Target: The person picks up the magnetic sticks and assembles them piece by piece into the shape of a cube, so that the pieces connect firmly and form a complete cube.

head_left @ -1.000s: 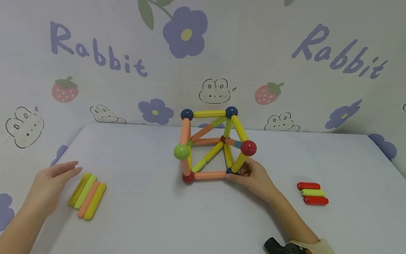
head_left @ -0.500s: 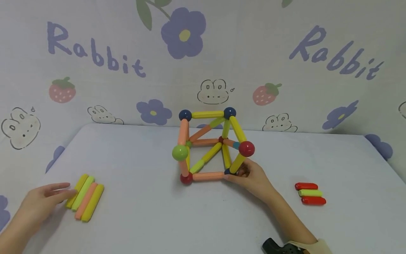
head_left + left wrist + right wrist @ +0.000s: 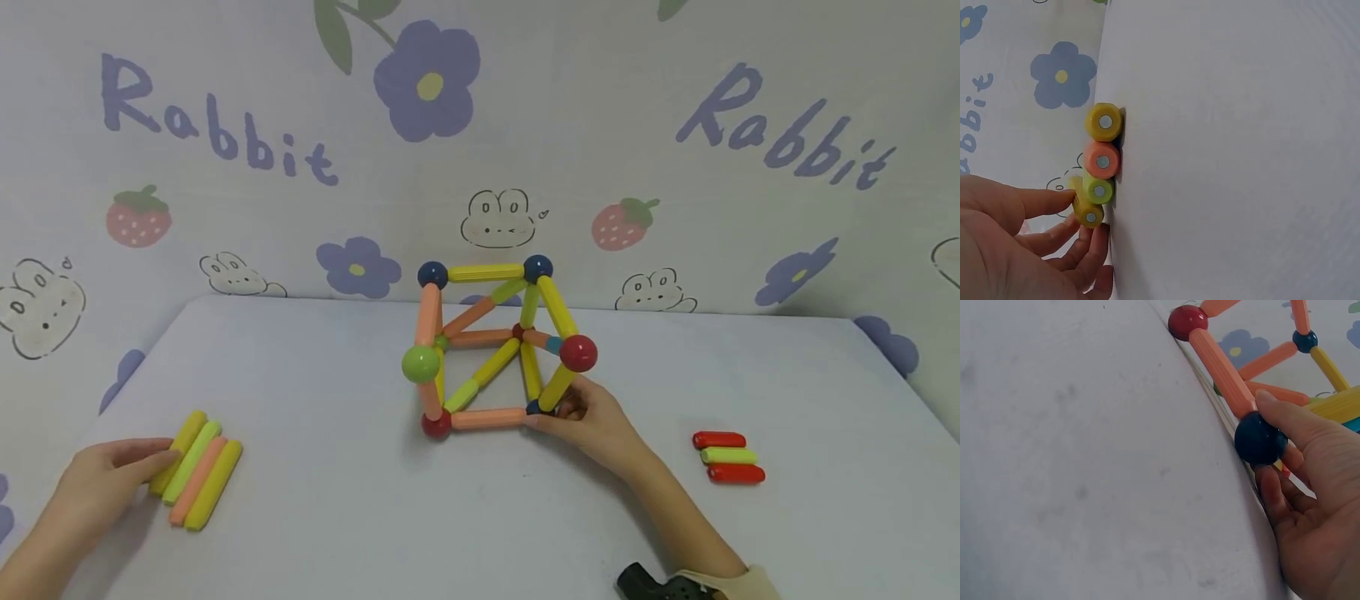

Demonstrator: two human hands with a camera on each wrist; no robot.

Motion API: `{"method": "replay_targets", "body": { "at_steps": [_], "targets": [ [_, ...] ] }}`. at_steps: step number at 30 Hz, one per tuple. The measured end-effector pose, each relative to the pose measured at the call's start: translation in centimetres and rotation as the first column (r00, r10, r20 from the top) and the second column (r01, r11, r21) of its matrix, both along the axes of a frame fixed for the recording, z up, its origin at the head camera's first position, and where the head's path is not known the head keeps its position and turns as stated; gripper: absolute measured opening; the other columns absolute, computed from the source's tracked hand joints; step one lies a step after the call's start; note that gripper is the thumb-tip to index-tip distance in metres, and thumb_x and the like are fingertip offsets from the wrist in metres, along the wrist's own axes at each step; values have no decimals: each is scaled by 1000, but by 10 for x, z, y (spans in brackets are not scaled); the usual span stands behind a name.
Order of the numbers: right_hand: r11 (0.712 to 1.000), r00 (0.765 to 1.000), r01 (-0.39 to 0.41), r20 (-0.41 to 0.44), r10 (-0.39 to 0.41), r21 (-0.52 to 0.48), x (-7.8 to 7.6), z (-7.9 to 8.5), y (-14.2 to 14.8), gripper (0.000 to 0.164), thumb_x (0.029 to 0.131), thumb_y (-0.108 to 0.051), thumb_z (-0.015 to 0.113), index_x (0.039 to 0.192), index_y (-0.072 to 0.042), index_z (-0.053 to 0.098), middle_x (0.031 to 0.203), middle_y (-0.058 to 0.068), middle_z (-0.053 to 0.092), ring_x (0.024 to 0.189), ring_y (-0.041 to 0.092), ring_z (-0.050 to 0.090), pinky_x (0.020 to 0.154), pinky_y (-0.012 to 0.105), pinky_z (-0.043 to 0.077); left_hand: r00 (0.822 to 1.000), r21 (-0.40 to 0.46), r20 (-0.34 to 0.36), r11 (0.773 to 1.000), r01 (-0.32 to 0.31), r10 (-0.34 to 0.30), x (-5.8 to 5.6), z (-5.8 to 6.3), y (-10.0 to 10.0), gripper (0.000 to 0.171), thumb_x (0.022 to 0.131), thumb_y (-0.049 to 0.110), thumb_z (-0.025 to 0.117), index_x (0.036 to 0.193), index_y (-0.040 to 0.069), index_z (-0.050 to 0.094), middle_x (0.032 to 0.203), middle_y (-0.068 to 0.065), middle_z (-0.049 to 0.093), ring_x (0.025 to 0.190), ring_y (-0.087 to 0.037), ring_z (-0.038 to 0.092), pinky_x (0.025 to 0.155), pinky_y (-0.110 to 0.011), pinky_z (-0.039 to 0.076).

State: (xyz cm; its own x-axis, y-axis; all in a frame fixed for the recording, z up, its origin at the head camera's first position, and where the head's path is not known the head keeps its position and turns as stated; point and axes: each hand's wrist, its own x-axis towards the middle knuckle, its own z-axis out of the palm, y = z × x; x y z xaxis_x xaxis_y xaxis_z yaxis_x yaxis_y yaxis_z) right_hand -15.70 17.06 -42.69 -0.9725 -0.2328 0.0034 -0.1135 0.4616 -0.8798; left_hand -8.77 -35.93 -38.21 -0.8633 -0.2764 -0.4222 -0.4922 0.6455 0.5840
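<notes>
At the left of the table my left hand [image 3: 105, 483] pinches the outermost yellow magnetic rod [image 3: 1090, 216] between thumb and fingers. That rod lies in a row beside a light green rod [image 3: 193, 462], an orange rod [image 3: 198, 482] and another yellow rod [image 3: 213, 486]. A box-like frame of magnetic rods and balls stands mid-table, with a green ball [image 3: 422, 364] and a red ball [image 3: 578, 353] at its front. My right hand [image 3: 600, 429] grips the dark blue ball [image 3: 1260, 439] at its lower right corner, the thumb by the bottom orange rod [image 3: 489, 418].
Two red rods and a light green rod [image 3: 729, 456] lie at the right of the white table [image 3: 375, 525]. Behind the table hangs a printed cloth [image 3: 555, 100]. A dark object [image 3: 660, 583] shows by the right sleeve at the bottom edge.
My left hand has come down onto the row of rods and taken hold of the outermost yellow one. My right hand keeps its grip on the frame's corner ball.
</notes>
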Motion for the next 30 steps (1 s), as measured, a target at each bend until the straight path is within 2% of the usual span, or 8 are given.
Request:
{"method": "replay_targets", "body": {
  "at_steps": [5,8,11,16,21,23,28,30],
  "targets": [
    [999,996,-25,82,27,-28,1,9,11,42,95,-22,80,127,-1,61,109,13,67,93,22,63,77,25,55,996,32,-63,997,-65,67,0,8,10,65,112,35,49,156,-11,37,160,-37,35,138,-49,42,111,-60,46],
    [999,993,-32,116,35,-24,5,17,25,44,99,-25,77,131,-2,59,123,15,67,100,23,67,81,28,59,982,50,-160,995,-92,99,0,12,18,62,111,35,52,154,-8,44,143,-26,60,116,-20,60,96,-30,58],
    [999,995,-15,100,11,36,11,27,45,43,100,-28,75,131,-3,59,128,15,66,105,25,68,83,29,60,949,174,-290,982,-79,127,3,14,30,48,109,28,59,146,-3,59,115,8,71,92,9,58,72,-10,55],
    [974,998,69,-14,-68,218,22,42,82,42,100,-30,75,132,-4,63,128,15,68,108,28,68,82,28,57,918,491,-354,871,21,178,10,17,58,21,106,17,66,125,15,74,107,26,64,95,8,68,82,-16,60],
    [921,994,104,-28,-101,375,26,45,114,48,101,-34,74,135,-2,61,133,22,65,114,39,64,83,41,62,940,633,-300,771,71,160,15,12,92,33,108,12,61,137,-4,64,118,17,68,107,1,67,93,-23,60],
    [896,995,94,-11,-99,434,25,44,125,50,101,-34,73,136,0,60,135,27,63,116,46,61,87,53,61,960,717,-235,694,64,155,17,7,106,30,109,10,58,136,0,66,125,10,66,112,-4,66,98,-25,58],
    [844,995,42,51,-82,535,22,41,145,50,99,-31,74,131,6,62,132,36,60,114,54,57,91,67,55,991,915,78,387,-114,106,24,-2,144,51,114,18,48,160,1,37,153,-13,45,124,-16,60,110,-30,51],
    [830,993,28,77,-85,557,20,41,149,48,99,-31,74,127,7,63,126,36,61,111,53,57,90,66,56,987,942,151,294,-161,54,28,-5,159,59,115,22,45,165,0,23,160,-18,34,125,-17,59,113,-31,50]
  ]
}}
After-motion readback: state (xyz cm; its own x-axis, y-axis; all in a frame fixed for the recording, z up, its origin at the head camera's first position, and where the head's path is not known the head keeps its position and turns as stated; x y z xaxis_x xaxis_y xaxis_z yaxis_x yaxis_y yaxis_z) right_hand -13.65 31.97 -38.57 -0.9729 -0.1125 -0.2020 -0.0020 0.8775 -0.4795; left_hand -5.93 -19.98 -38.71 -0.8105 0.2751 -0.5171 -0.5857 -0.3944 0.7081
